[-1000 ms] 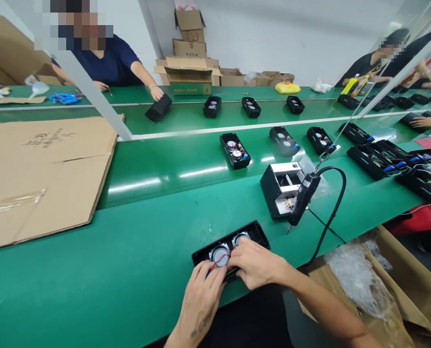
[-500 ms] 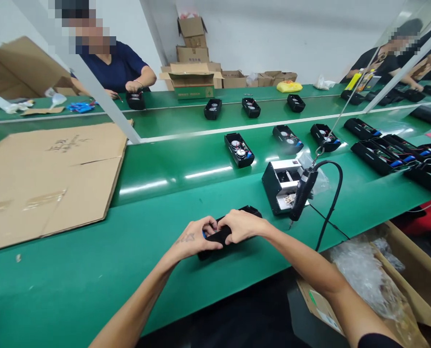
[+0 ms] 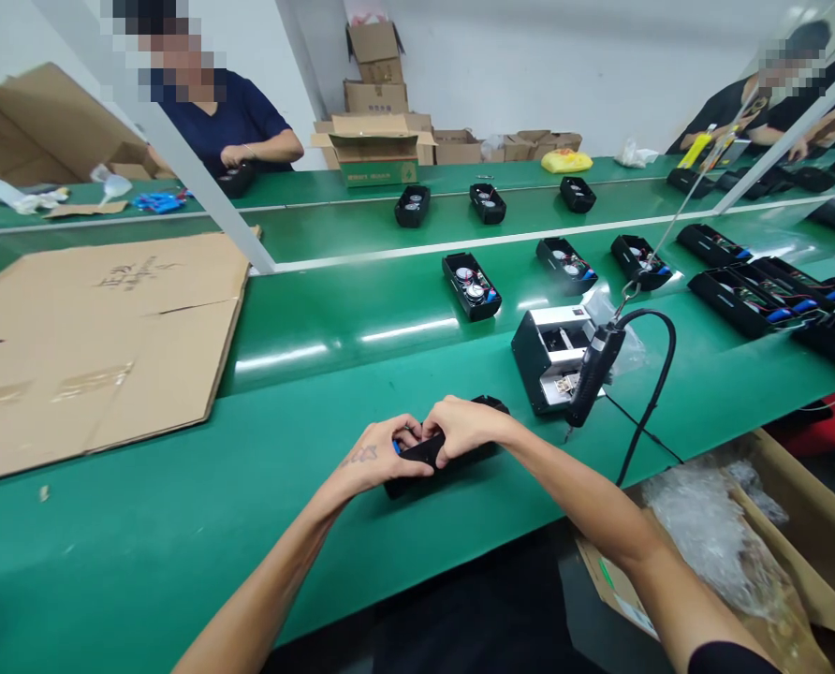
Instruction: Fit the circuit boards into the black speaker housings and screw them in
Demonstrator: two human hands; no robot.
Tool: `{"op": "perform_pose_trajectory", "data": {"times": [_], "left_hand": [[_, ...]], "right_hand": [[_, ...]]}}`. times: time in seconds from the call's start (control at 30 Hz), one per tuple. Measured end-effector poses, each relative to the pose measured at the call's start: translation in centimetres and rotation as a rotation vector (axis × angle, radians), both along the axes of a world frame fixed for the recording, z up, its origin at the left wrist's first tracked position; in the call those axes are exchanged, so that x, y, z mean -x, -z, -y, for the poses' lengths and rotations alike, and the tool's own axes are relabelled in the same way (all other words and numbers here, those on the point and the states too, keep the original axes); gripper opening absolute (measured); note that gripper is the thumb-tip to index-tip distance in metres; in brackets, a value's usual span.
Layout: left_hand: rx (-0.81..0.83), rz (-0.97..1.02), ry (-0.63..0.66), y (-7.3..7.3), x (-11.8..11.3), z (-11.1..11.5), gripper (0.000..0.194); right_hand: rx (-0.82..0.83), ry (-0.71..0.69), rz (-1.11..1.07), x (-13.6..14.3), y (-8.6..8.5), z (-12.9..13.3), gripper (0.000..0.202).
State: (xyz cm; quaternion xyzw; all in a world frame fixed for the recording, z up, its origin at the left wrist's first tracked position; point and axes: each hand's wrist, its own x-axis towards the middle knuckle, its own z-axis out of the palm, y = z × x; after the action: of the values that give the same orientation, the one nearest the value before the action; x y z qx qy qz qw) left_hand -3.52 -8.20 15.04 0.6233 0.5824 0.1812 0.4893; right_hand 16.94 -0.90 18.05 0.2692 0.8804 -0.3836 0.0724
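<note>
A black speaker housing (image 3: 423,455) lies on the green bench in front of me, set at a slant. My left hand (image 3: 381,453) is closed around its left end, thumb on the near wall and fingers reaching inside. Close beside it, my right hand (image 3: 465,427) grips the middle of the same housing, fingertips bent down into it. A bit of blue shows inside by my left fingers. What my fingertips touch inside is hidden behind the wall and my hands.
A hanging electric screwdriver (image 3: 593,374) stands before a silver-black screw feeder (image 3: 554,360) at right. Open speaker housings (image 3: 472,285) sit on the green conveyor. Flat cardboard (image 3: 101,346) covers the left. A box with plastic bags (image 3: 712,534) is below right. Co-workers sit opposite.
My hands stay on the housing with hardly any movement. The view has shifted slightly. Across the bench, the left co-worker's hands and housing have moved left and closer to their body.
</note>
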Motion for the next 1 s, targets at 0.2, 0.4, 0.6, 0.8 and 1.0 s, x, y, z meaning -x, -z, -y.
{"op": "perform_pose_trajectory", "data": {"times": [0.2, 0.4, 0.6, 0.8, 1.0], "left_hand": [[-0.001, -0.013, 0.0, -0.1, 0.0, 0.2, 0.043], [-0.004, 0.023, -0.009, 0.1, -0.1, 0.3, 0.048], [-0.029, 0.058, -0.002, 0.2, -0.5, 1.1, 0.047], [-0.191, -0.005, -0.001, 0.6, -1.3, 3.3, 0.036], [-0.522, -0.22, 0.053, 3.2, -1.9, 7.3, 0.024]], "right_hand": [[0.005, -0.072, 0.033, 0.2, -0.3, -0.4, 0.021], [-0.153, -0.002, 0.123, 0.3, -0.8, 1.3, 0.03], [-0.225, 0.053, 0.089, -0.1, 0.0, 3.5, 0.013], [-0.34, 0.098, -0.196, -3.0, 0.5, 6.2, 0.037], [-0.71, 1.07, -0.836, -12.1, 1.5, 7.0, 0.025]]}}
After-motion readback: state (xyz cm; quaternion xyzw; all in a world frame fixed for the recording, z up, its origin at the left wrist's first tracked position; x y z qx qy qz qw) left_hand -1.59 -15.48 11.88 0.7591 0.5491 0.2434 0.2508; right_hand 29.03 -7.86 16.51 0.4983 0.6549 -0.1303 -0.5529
